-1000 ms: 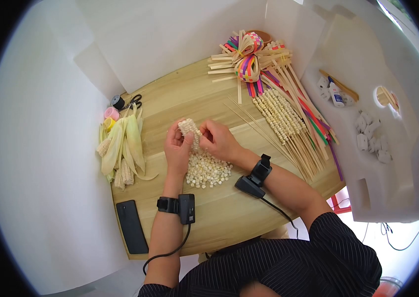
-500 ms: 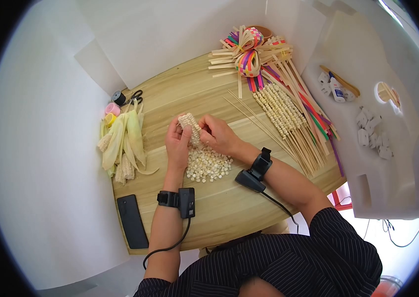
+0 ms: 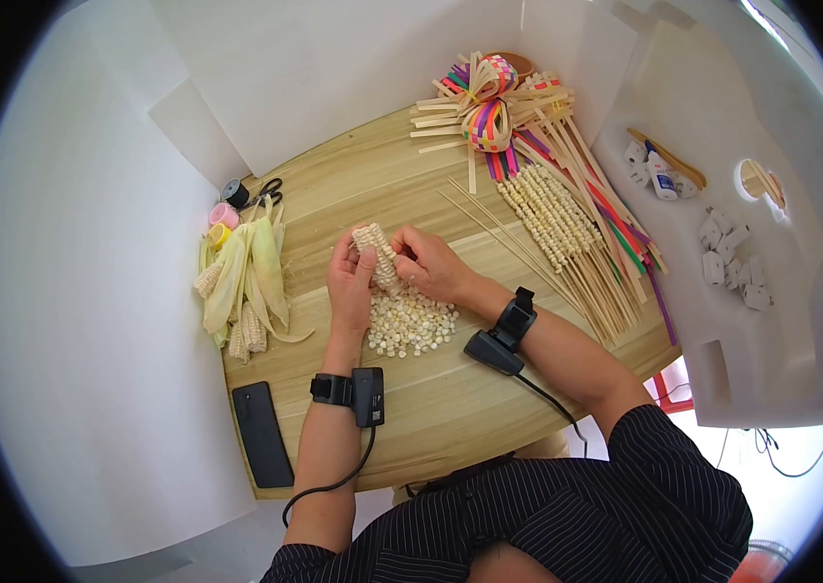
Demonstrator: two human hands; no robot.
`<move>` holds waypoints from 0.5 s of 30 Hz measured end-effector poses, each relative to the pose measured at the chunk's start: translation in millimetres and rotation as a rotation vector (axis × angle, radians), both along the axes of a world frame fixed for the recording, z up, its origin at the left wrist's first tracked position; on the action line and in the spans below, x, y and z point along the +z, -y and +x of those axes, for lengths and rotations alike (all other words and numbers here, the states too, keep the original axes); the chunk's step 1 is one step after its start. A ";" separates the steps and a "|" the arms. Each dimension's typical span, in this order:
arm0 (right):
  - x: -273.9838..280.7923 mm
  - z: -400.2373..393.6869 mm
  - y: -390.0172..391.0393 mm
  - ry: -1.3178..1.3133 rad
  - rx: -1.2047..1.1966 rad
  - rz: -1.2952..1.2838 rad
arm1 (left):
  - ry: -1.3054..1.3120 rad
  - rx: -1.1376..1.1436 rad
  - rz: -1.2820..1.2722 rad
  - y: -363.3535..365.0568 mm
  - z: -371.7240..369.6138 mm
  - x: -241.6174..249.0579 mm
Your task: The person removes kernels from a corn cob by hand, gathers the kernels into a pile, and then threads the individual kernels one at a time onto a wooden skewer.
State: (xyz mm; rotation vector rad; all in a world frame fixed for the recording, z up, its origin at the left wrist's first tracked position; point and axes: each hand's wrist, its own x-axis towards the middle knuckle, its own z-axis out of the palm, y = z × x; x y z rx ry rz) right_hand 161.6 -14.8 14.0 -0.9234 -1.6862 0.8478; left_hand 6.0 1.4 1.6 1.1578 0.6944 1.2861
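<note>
A pale ear of corn (image 3: 374, 251) stands tilted in my left hand (image 3: 345, 282), whose fingers and thumb wrap round it. My right hand (image 3: 428, 264) is closed at the ear's right side, thumb and fingertips pressed against the kernels; whether a loose kernel is between them is too small to tell. Just below both hands lies a heap of loose white kernels (image 3: 411, 325) on the wooden table (image 3: 402, 398). Black straps with small devices and cables sit on both wrists.
Corn ears in husks (image 3: 248, 282) lie at left, near scissors (image 3: 266, 192) and thread spools (image 3: 223, 215). A black phone (image 3: 262, 434) rests at the front left. Skewers threaded with kernels (image 3: 552, 219) lie right, by woven balls (image 3: 486, 124) and coloured strips. A glue bottle (image 3: 661, 175) is farther right.
Both hands stay almost in place round the ear of corn, with only slight finger movement. The whole view has shifted very slightly.
</note>
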 end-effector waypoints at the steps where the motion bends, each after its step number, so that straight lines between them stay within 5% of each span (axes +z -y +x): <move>1: 0.2 0.2 0.1 -0.001 -0.001 0.000 | 0.003 -0.001 -0.004 0.1 0.0 0.0; 15: 2.2 -0.6 1.3 -0.078 -0.025 -0.073 | -0.003 0.039 0.022 -0.3 0.5 2.7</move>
